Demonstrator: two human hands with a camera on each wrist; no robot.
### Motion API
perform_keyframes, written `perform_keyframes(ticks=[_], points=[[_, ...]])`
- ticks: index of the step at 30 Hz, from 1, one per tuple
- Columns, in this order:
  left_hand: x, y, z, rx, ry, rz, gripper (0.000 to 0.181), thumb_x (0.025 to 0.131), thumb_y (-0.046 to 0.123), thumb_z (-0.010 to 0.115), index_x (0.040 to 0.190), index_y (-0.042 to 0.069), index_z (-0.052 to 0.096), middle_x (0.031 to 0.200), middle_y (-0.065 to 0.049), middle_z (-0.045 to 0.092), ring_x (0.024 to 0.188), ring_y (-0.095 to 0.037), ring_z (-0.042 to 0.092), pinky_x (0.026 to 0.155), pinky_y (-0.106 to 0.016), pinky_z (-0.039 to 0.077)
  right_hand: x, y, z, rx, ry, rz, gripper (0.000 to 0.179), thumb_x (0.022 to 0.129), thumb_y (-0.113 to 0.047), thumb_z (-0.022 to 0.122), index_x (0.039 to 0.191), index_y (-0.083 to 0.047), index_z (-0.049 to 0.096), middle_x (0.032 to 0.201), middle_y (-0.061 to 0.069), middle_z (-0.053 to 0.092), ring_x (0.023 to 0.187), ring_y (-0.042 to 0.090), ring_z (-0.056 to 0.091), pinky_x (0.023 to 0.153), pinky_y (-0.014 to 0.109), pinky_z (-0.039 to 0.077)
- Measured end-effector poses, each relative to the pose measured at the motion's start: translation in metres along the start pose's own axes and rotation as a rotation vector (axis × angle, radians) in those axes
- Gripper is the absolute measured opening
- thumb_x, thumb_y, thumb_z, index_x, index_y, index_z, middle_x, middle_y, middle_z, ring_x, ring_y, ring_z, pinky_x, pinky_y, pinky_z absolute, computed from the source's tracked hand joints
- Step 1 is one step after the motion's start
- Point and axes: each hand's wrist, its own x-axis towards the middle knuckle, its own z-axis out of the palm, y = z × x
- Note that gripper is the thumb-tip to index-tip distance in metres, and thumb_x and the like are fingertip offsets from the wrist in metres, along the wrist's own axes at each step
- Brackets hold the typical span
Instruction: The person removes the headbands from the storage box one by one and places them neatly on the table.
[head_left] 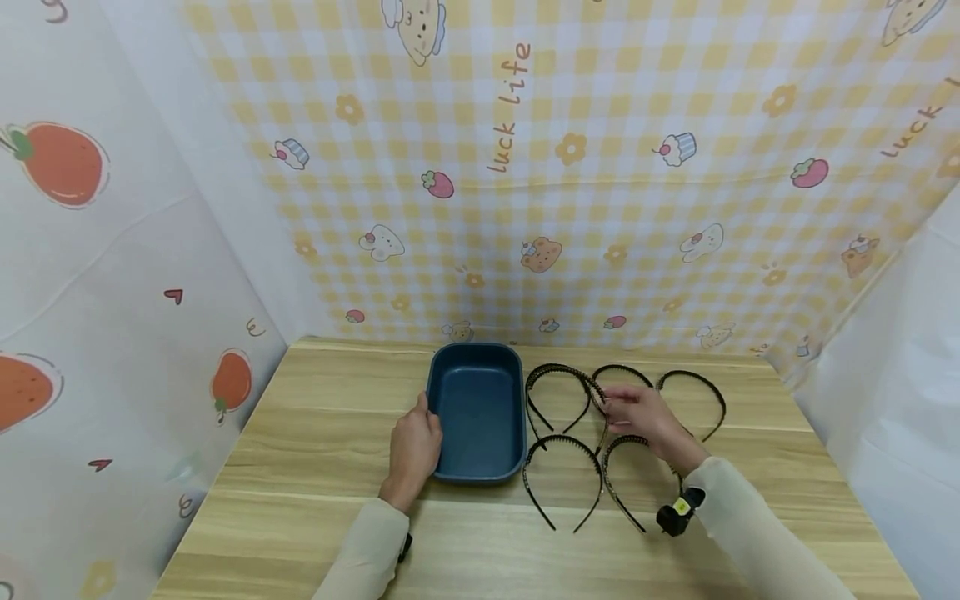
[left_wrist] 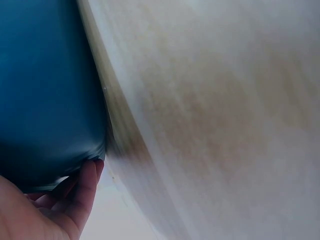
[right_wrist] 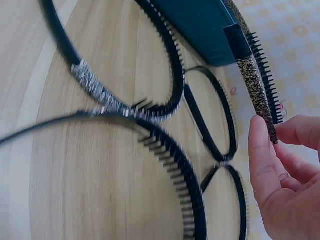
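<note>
In the head view my left hand [head_left: 415, 442] grips the left side wall of a dark blue rectangular bin [head_left: 480, 482], thumb at the rim. The left wrist view shows its fingers [left_wrist: 86, 192] against the bin's outer corner [left_wrist: 55, 100]. My right hand [head_left: 645, 417] pinches a black toothed headband [right_wrist: 255, 85] with gold glitter between thumb and fingers. That headband is raised above the table, just right of the bin. Beneath and around it lie several more headbands, among them a front left one [head_left: 564, 438] and a front right one [head_left: 611, 487].
A back right headband [head_left: 723, 400] and a back middle one [head_left: 618, 367] lie near the table's far edge. The wooden table [head_left: 315, 417] meets a yellow checked cloth [head_left: 570, 208] behind. White cloth hangs at both sides.
</note>
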Motion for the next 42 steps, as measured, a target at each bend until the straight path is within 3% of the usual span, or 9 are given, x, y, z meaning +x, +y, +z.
perform_keyframes(ticks=[16, 21, 26, 29, 36, 42], points=[[-0.002, 0.001, 0.001, 0.01, 0.007, -0.002, 0.042, 0.095, 0.005, 0.052, 0.134, -0.013, 0.054, 0.103, -0.031, 0.068, 0.069, -0.035, 0.067, 0.06, -0.047, 0.053, -0.018, 0.031, -0.044, -0.003, 0.041, 0.007, 0.049, 0.099, -0.007, 0.056, 0.14, 0.016, 0.042, 0.113, 0.016, 0.068, 0.086, 0.016, 0.069, 0.075, 0.029, 0.058], [-0.001, 0.001, 0.0, 0.01, -0.014, -0.019, 0.043, 0.096, 0.005, 0.051, 0.135, -0.013, 0.053, 0.099, -0.031, 0.069, 0.06, -0.027, 0.061, 0.055, -0.043, 0.05, -0.022, 0.042, -0.057, -0.029, 0.047, 0.018, 0.049, 0.1, -0.008, 0.053, 0.141, 0.016, 0.04, 0.119, 0.022, 0.063, 0.091, 0.017, 0.068, 0.078, 0.03, 0.058], [-0.001, 0.001, 0.0, -0.001, -0.01, -0.012, 0.043, 0.096, 0.005, 0.051, 0.135, -0.013, 0.053, 0.103, -0.031, 0.068, 0.064, -0.03, 0.064, 0.057, -0.044, 0.052, -0.027, 0.05, -0.069, -0.071, 0.064, 0.024, 0.049, 0.1, -0.009, 0.054, 0.14, 0.016, 0.041, 0.125, 0.028, 0.061, 0.092, 0.018, 0.068, 0.078, 0.033, 0.058], [-0.001, 0.001, 0.001, 0.001, -0.007, -0.005, 0.042, 0.096, 0.005, 0.051, 0.135, -0.013, 0.053, 0.104, -0.031, 0.068, 0.067, -0.032, 0.066, 0.058, -0.045, 0.053, -0.031, 0.054, -0.076, -0.079, 0.079, 0.031, 0.048, 0.1, -0.009, 0.054, 0.139, 0.016, 0.043, 0.119, 0.023, 0.066, 0.091, 0.016, 0.069, 0.076, 0.032, 0.058], [-0.001, 0.001, 0.001, 0.005, 0.0, 0.014, 0.043, 0.095, 0.003, 0.051, 0.134, -0.014, 0.053, 0.083, -0.027, 0.067, 0.053, -0.024, 0.057, 0.048, -0.039, 0.047, -0.041, 0.061, -0.093, -0.079, 0.1, 0.057, 0.051, 0.1, -0.008, 0.053, 0.141, 0.018, 0.038, 0.107, 0.009, 0.071, 0.085, 0.012, 0.068, 0.074, 0.032, 0.058], [-0.001, 0.0, 0.002, 0.01, -0.003, 0.01, 0.042, 0.095, 0.003, 0.052, 0.134, -0.013, 0.053, 0.083, -0.027, 0.068, 0.053, -0.023, 0.057, 0.049, -0.039, 0.047, -0.048, 0.069, -0.109, -0.127, 0.128, 0.079, 0.05, 0.101, -0.01, 0.054, 0.141, 0.017, 0.039, 0.106, 0.004, 0.07, 0.083, 0.008, 0.066, 0.073, 0.031, 0.058]])
